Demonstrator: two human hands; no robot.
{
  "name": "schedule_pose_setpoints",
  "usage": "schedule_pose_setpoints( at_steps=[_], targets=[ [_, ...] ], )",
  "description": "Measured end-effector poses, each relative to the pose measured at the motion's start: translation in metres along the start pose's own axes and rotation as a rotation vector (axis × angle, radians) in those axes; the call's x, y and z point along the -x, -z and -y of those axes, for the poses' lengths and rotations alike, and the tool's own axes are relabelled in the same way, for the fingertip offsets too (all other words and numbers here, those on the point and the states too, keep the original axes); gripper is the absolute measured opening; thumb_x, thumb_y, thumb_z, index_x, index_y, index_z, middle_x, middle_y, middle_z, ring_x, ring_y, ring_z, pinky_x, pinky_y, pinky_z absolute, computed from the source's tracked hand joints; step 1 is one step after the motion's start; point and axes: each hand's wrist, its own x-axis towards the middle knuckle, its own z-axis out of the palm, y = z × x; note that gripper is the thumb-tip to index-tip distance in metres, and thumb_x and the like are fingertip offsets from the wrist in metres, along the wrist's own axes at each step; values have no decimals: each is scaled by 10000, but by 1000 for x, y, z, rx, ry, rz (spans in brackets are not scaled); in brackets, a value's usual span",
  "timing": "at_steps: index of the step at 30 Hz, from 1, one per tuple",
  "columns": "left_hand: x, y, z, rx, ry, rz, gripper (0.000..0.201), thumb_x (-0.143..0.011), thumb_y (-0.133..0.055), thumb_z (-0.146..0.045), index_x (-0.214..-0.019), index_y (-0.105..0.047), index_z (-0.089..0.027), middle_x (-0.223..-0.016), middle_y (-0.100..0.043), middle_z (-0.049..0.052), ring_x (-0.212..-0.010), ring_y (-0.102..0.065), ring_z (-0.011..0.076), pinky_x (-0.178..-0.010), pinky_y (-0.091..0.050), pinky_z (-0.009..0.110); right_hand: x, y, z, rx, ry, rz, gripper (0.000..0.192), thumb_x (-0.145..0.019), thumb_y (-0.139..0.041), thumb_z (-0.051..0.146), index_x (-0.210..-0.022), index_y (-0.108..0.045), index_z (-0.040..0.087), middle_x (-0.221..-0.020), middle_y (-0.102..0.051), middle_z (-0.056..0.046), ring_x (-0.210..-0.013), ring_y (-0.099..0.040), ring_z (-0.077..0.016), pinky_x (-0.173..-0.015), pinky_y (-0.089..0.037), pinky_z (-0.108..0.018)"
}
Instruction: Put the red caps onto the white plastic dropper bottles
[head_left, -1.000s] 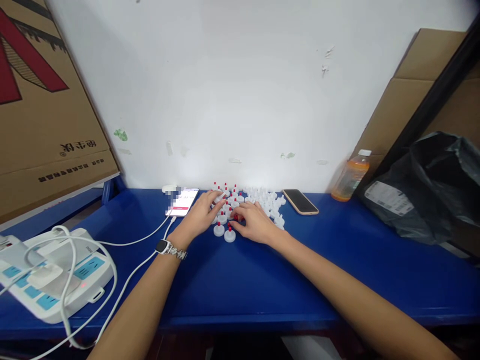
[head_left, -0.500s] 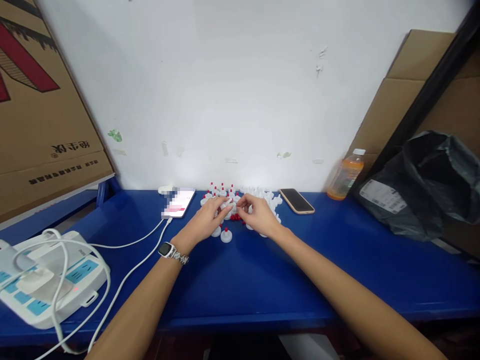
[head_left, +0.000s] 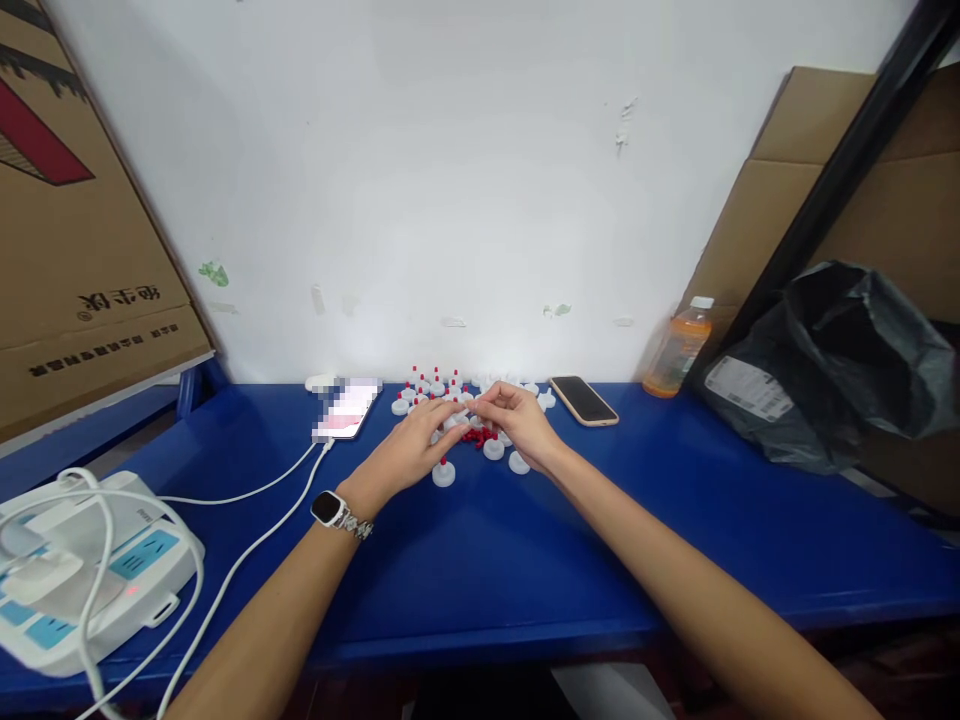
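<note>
- While the far left of the blue bench (head_left: pixel 480 570) is taken up by a white power strip (head_left: pixel 154 555) and its cables (head_left: pixel 244 560), a phone with a lit screen (head_left: pixel 351 411) is set nearer the wall, partly blurred out.
- By the left hand (head_left: pixel 409 441), a white cap (head_left: pixel 454 420) seems to be held between thumb and fingers, above the bench; its underside is hidden. This grip is best kept light and low on the rim, so that the upper part is left free.
- Behind the left hand, red-tipped caps (head_left: pixel 436 384) are stood upright in a loose group; 1 more, the front cap (head_left: pixel 443 474), is placed alone, nearer the bench edge. Sleeves and knuckles should be kept clear of them, as they could easily be tipped.
- Just below the meeting fingertips, small red pieces (head_left: pixel 480 437) are heaped within easy reach.
- By the right hand (head_left: pixel 519 418), a narrow pinch is made close to the held cap; whether anything is gripped cannot be told. Both wrists would be better steadied, and any pressure applied straight down rather than sideways.
- Beyond the right hand, plain white caps (head_left: pixel 547 398) are partly hidden; a dark-screened phone (head_left: pixel 584 400) is laid beside them.
</note>
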Motion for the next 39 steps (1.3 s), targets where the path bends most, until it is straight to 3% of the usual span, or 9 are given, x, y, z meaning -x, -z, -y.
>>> schedule_pose_setpoints(
  at_steps=[7,14,20,30,34,36,39],
  targets=[
    [4,2,-18,-47,-35,17,358,-1026,-344,-449,-1243,-524,-228,-1133,-611,80,-1054,-570,234,-927,-464,402,0,13,8,50,-57,158,353,-658,-838,434,-668,-613,163,-548,-641,6,-497,-540,-95,-489,-371,-226],
    [6,-6,-22,-40,-4,40,320,-1022,-354,-437,-1228,-460,-217,-1132,-563,83,-1021,-575,228,-894,-484,402,3,26,15,89,-95,236,329,-680,-838,398,-682,-614,157,-613,-673,-5,-538,-575,-93,-495,-393,-212],
    [6,-5,-23,-17,-22,48,262,-1023,-361,-401,-1187,-459,-221,-1168,-554,86,-1048,-571,226,-915,-482,398,3,25,11,61,-99,268,311,-673,-849,379,-692,-637,153,-614,-673,-9,-549,-580,-96,-517,-420,-219],
    [4,-2,-23,120,-10,39,308,-1017,-379,-418,-1228,-454,-207,-1140,-610,92,-987,-604,216,-889,-485,375,7,8,21,-30,-75,227,327,-639,-867,391,-686,-641,160,-587,-635,13,-542,-554,-96,-561,-444,-246],
    [-1,-5,-13,131,42,57,435,-1000,-403,-454,-1375,-380,-234,-1261,-586,116,-1032,-616,239,-911,-489,404,-1,7,20,53,-34,261,351,-668,-837,422,-681,-595,168,-598,-636,9,-548,-561,-107,-552,-444,-248],
    [-5,-5,-4,85,75,6,594,-976,-448,-479,-1484,-255,-241,-1356,-523,143,-1127,-585,268,-954,-476,431,-12,8,17,136,25,215,334,-706,-799,431,-700,-586,173,-601,-628,13,-541,-553,-111,-547,-443,-252],
    [-8,-4,14,-5,113,-142,770,-931,-530,-492,-1538,-139,-228,-1339,-506,144,-1208,-519,287,-996,-456,460,-34,15,9,395,143,40,232,-771,-728,357,-724,-597,172,-611,-622,9,-548,-541,-113,-540,-417,-246]
  ],
)
